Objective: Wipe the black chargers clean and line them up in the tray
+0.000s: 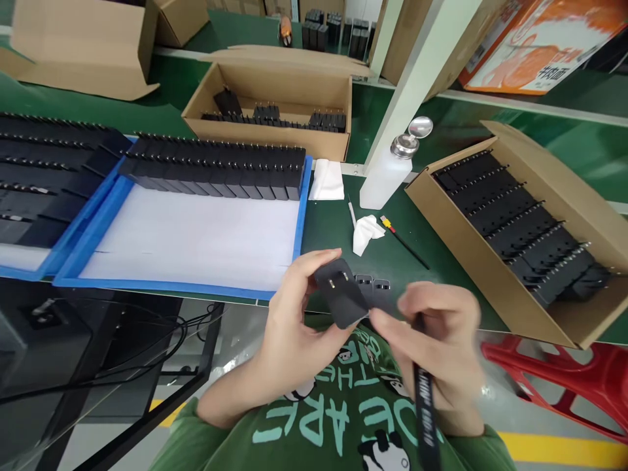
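Note:
A black power adapter (pixel 342 293) with two metal prongs facing up is held between the thumb and fingers of my left hand (pixel 299 327). Close to its lower right corner is my right hand (pixel 436 347), slightly blurred, its fingers closed around a black pen-like tool (pixel 424 418) with white lettering. Whether its fingertip touches the adapter is unclear. Behind the hands, small dark pieces (pixel 373 284) lie at the bench edge. To the left, a blue-rimmed tray (pixel 301 216) holds a row of black adapters (pixel 216 167) along its far side.
Adapters fill a cardboard box (pixel 456 261) at right and partly fill another (pixel 275 139) behind. A dispenser bottle (pixel 385 173), crumpled tissue (pixel 367 233), folded cloth (pixel 327 180) and thin cable (pixel 407 245) lie between. A second tray (pixel 29 271) stands far left; a red stool (pixel 564 379) is lower right.

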### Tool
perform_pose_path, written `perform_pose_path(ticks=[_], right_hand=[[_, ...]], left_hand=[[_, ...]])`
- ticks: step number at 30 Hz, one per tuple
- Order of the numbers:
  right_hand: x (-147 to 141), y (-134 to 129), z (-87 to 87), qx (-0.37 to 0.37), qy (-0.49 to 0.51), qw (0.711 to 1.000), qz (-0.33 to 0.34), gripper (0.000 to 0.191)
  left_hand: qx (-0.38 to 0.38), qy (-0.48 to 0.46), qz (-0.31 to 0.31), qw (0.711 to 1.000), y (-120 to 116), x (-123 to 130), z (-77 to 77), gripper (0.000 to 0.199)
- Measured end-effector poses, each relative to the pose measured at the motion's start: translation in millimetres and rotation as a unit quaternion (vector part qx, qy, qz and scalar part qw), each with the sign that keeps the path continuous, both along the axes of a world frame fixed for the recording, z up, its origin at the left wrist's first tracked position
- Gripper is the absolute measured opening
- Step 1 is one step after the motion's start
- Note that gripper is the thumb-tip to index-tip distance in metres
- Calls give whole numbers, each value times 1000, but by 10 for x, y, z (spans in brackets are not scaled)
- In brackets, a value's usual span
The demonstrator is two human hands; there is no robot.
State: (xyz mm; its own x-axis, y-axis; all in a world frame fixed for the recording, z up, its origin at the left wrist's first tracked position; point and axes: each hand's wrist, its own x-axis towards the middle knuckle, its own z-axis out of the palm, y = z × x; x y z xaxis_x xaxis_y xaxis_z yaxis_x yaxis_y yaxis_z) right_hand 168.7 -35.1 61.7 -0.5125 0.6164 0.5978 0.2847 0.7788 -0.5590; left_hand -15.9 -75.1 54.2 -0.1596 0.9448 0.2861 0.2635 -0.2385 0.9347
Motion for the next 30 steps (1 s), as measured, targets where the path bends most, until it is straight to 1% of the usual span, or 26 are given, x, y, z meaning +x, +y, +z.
perform_pose_path(ticks=[1,3,5,6,9,12,13,14,15,18,19,20,21,22,23,24,26,27,28,30], right_hand=[[0,45,-22,-6,-4,999,35,38],[-12,134,-67,-50,58,992,100,29],[-28,205,-105,-113,138,972,153,24],[-35,228,-119,-136,163,962,171,24],[-46,248,-143,-156,149,959,186,34],[-33,231,-143,-189,162,943,222,24],[-24,230,-135,-205,183,935,225,27],[-13,234,-123,-220,208,929,212,32],[-2,242,-106,-229,234,928,178,39],[34,255,-26,-217,298,929,30,59],[48,242,5,-213,312,926,-7,64],[63,217,36,-213,321,922,-29,68],[81,181,67,-218,321,921,-30,68],[100,135,96,-228,310,923,-12,61],[118,85,125,-238,289,927,13,49],[132,36,152,-242,261,934,37,33],[143,-44,202,-233,212,946,72,1],[138,-69,225,-217,190,954,78,11],[127,-83,244,-190,178,963,76,15],[103,-88,273,-129,156,977,65,17]], left_hand=[[-4,-10,-7,1000,4,0,4,60],[-9,-24,-17,1000,14,3,10,61],[-14,-27,-21,999,21,8,12,59],[-14,-28,-21,999,24,10,13,58],[-10,-33,-28,999,27,14,21,56],[-19,-40,-33,998,30,7,40,56],[-18,-39,-32,999,31,3,46,57],[-12,-37,-31,999,32,-3,50,58],[-4,-33,-31,999,33,-8,51,59],[7,-31,-51,998,27,-19,43,60],[2,-37,-62,997,22,-20,39,61],[-5,-43,-72,996,17,-19,36,61],[-12,-50,-82,995,12,-18,34,62],[-15,-55,-87,995,9,-15,33,63],[-15,-58,-90,994,7,-12,33,64],[-14,-60,-90,994,6,-9,33,64],[-7,-60,-84,995,11,-5,34,64],[-5,-59,-81,995,15,-3,33,63],[-2,-56,-80,995,19,-1,31,62],[4,-51,-78,996,27,3,24,63]])
